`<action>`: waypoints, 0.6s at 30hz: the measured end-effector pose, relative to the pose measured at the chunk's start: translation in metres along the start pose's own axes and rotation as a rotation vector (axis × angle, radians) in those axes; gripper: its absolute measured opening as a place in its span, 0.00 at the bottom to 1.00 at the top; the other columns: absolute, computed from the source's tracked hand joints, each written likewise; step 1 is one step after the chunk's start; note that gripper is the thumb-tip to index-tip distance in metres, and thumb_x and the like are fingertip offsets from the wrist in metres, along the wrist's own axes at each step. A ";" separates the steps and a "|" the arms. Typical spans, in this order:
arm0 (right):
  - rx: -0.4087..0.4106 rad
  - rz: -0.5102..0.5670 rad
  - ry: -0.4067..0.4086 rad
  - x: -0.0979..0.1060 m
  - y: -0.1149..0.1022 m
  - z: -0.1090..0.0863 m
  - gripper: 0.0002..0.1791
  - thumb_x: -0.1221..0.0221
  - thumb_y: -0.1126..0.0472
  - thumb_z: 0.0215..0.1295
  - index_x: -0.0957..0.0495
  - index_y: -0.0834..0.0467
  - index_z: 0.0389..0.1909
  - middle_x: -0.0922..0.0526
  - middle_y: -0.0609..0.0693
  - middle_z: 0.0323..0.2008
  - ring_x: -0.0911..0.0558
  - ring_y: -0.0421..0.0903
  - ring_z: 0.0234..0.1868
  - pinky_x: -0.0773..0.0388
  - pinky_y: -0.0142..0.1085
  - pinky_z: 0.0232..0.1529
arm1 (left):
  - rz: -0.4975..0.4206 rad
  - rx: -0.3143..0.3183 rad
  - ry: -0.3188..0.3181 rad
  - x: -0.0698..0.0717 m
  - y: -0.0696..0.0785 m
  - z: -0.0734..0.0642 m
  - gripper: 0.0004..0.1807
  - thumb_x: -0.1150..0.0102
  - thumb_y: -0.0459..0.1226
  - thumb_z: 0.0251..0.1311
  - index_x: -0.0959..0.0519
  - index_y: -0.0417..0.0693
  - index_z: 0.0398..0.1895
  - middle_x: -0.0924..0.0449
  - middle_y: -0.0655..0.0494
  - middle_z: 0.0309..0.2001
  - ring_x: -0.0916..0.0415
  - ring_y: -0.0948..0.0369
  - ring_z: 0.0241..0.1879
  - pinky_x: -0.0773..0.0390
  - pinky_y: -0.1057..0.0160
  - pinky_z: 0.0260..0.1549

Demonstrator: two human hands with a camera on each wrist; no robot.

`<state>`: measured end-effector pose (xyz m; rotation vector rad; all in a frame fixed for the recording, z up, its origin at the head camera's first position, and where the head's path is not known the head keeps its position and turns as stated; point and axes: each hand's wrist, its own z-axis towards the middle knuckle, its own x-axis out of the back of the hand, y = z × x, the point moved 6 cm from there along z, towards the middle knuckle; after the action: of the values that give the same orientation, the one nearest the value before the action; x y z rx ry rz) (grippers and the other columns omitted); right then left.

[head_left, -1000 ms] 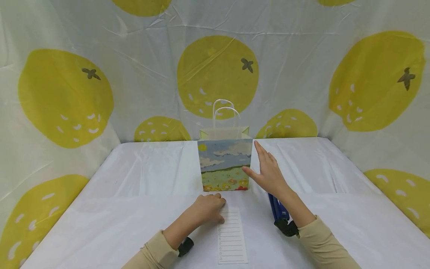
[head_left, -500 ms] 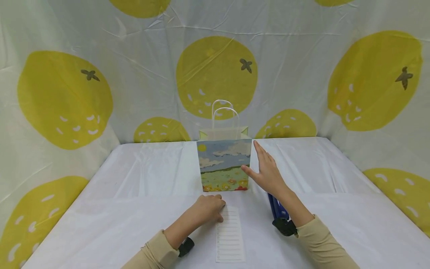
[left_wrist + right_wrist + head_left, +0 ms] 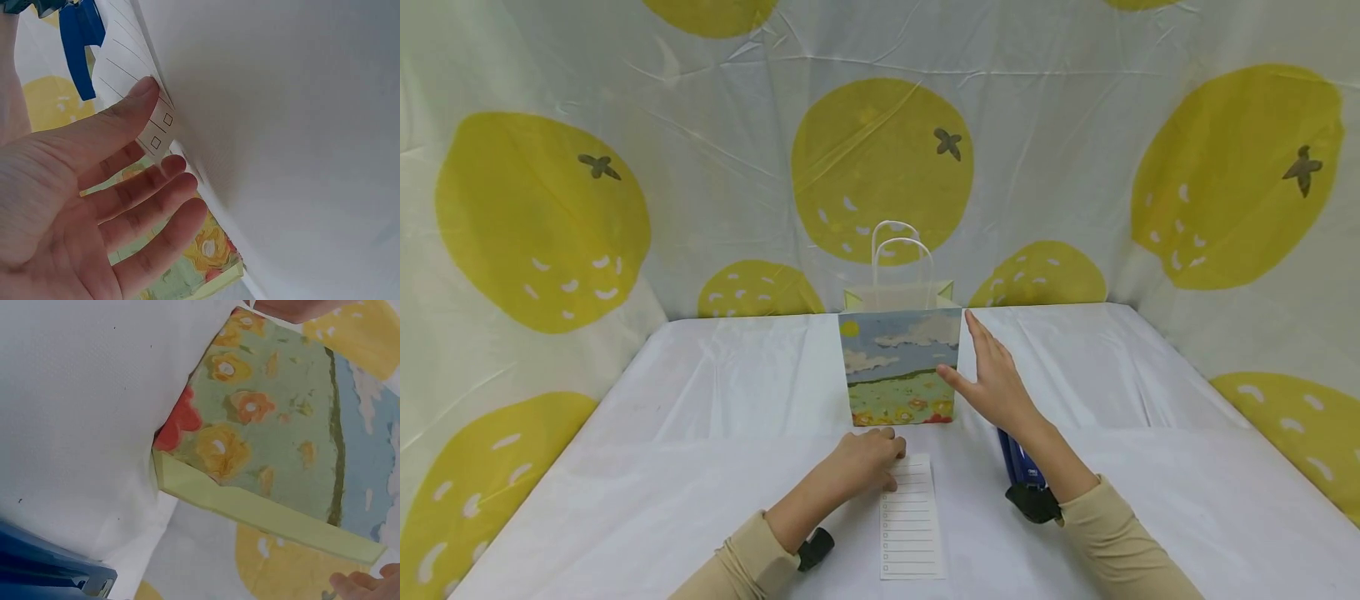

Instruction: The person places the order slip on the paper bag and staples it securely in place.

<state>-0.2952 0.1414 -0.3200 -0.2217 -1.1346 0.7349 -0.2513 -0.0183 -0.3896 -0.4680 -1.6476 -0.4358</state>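
Note:
A lined paper checklist [image 3: 912, 525] lies lengthwise in the middle of the white table. My left hand [image 3: 861, 462] pinches its far left edge; in the left wrist view the thumb [image 3: 145, 87] is on its face and the paper bends. Just beyond stands a paper gift bag [image 3: 901, 367] printed with a flower meadow and sky, its white handles upright. My right hand [image 3: 996, 383] is at the bag's right side, fingers straight and thumb across the front. Under the right forearm lies a blue stapler [image 3: 1021, 462], partly hidden; its end shows in the right wrist view.
A white cloth covers the table [image 3: 715, 492]. Behind it and on both sides hangs a white curtain [image 3: 730, 167] with large yellow fruit prints. Dark wrist cameras sit on both wrists.
The checklist has slid slightly away from the person, toward the bag. My left hand stays at its far edge, and my right hand keeps its place by the bag.

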 end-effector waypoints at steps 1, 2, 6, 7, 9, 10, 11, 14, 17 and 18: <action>-0.003 0.005 -0.001 0.000 0.000 0.000 0.49 0.47 0.39 0.60 0.63 0.54 0.72 0.52 0.60 0.70 0.49 0.59 0.70 0.55 0.61 0.65 | -0.005 -0.002 0.005 0.000 0.000 0.000 0.18 0.31 0.46 0.43 0.23 0.55 0.39 0.28 0.64 0.30 0.32 0.68 0.28 0.35 0.66 0.22; -0.005 0.011 -0.002 0.000 0.000 0.000 0.49 0.47 0.39 0.60 0.63 0.53 0.72 0.52 0.60 0.71 0.49 0.59 0.70 0.56 0.61 0.64 | -0.008 -0.005 0.010 0.000 -0.001 0.000 0.18 0.31 0.45 0.43 0.24 0.55 0.39 0.28 0.64 0.30 0.32 0.67 0.28 0.34 0.66 0.21; -0.016 0.031 -0.006 -0.001 0.000 -0.001 0.49 0.47 0.40 0.60 0.64 0.51 0.72 0.53 0.59 0.71 0.50 0.59 0.70 0.56 0.62 0.64 | -0.020 -0.012 0.021 -0.001 -0.001 0.000 0.18 0.31 0.45 0.44 0.26 0.55 0.38 0.26 0.64 0.30 0.30 0.67 0.27 0.33 0.67 0.21; -0.016 0.035 -0.006 -0.001 0.000 -0.001 0.49 0.47 0.40 0.60 0.64 0.51 0.72 0.53 0.59 0.71 0.50 0.59 0.70 0.56 0.62 0.64 | -0.020 -0.016 0.022 -0.001 -0.002 -0.001 0.18 0.31 0.44 0.44 0.26 0.55 0.39 0.25 0.64 0.30 0.29 0.67 0.27 0.33 0.67 0.21; -0.017 0.039 -0.005 -0.002 0.000 -0.001 0.49 0.47 0.40 0.60 0.64 0.51 0.72 0.53 0.59 0.71 0.49 0.60 0.70 0.56 0.62 0.64 | -0.023 -0.025 0.028 -0.001 -0.002 -0.001 0.18 0.32 0.43 0.45 0.26 0.55 0.39 0.23 0.63 0.31 0.28 0.67 0.28 0.32 0.67 0.21; -0.017 0.041 -0.005 -0.002 0.000 -0.001 0.49 0.47 0.40 0.60 0.64 0.51 0.72 0.53 0.59 0.71 0.49 0.60 0.70 0.56 0.62 0.64 | -0.026 -0.031 0.031 -0.001 -0.002 -0.001 0.17 0.32 0.42 0.45 0.27 0.55 0.39 0.23 0.63 0.32 0.27 0.67 0.28 0.32 0.67 0.21; -0.017 0.042 -0.004 -0.002 0.000 -0.001 0.48 0.47 0.40 0.60 0.64 0.51 0.72 0.53 0.59 0.71 0.49 0.60 0.70 0.56 0.62 0.64 | -0.026 -0.038 0.036 -0.001 -0.002 -0.002 0.17 0.32 0.41 0.46 0.27 0.55 0.39 0.22 0.63 0.33 0.27 0.67 0.28 0.32 0.67 0.21; -0.019 0.050 -0.002 -0.002 0.001 0.000 0.48 0.47 0.40 0.60 0.64 0.51 0.72 0.53 0.59 0.71 0.48 0.61 0.69 0.56 0.63 0.63 | -0.041 -0.055 0.044 0.000 -0.003 -0.003 0.14 0.34 0.38 0.48 0.27 0.55 0.38 0.21 0.63 0.34 0.27 0.67 0.28 0.32 0.68 0.21; -0.024 0.064 0.001 -0.002 0.001 0.001 0.48 0.47 0.41 0.60 0.64 0.51 0.72 0.52 0.58 0.71 0.47 0.61 0.69 0.55 0.64 0.63 | -0.060 -0.058 0.049 0.001 -0.004 -0.003 0.12 0.37 0.35 0.51 0.26 0.55 0.38 0.20 0.62 0.35 0.26 0.67 0.29 0.31 0.68 0.22; -0.026 0.071 0.001 -0.002 0.001 0.001 0.48 0.47 0.41 0.60 0.64 0.50 0.72 0.52 0.58 0.71 0.47 0.61 0.68 0.55 0.64 0.62 | -0.069 -0.058 0.051 0.002 -0.004 -0.003 0.11 0.38 0.34 0.52 0.25 0.54 0.39 0.19 0.62 0.36 0.26 0.66 0.29 0.31 0.68 0.22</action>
<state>-0.2970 0.1408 -0.3214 -0.2847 -1.1408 0.7830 -0.2516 -0.0230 -0.3875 -0.4406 -1.6085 -0.5440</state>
